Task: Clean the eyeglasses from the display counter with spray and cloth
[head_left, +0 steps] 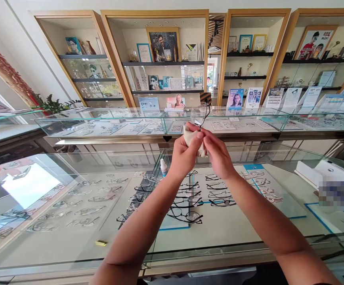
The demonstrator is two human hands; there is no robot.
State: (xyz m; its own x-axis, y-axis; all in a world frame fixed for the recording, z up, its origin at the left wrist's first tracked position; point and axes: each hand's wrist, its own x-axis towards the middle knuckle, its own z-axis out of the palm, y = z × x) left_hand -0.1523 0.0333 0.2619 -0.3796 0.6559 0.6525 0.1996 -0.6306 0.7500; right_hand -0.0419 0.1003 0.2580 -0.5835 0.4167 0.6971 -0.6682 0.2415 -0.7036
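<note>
Both my hands are raised close together above the glass display case. My left hand point(186, 152) is closed around a crumpled whitish cloth point(190, 136), its thumb pressed near the frame of a pair of glasses. The dark-framed glasses point(206, 113) stick up beyond my fingertips, with one lens and a temple arm showing; the rest is hidden by the fingers and cloth. My right hand point(218, 152) touches the left one, its fingers closed on the glasses at the cloth's right side. Below the hands, rows of glasses point(186, 194) lie in the case.
A small white spray bottle point(163, 168) stands behind the left forearm. A yellow object point(101, 243) lies at front left. A white box point(328, 172) is on the right. Farther back runs a second glass case point(124, 127), with wooden-framed shelves point(155, 12) behind.
</note>
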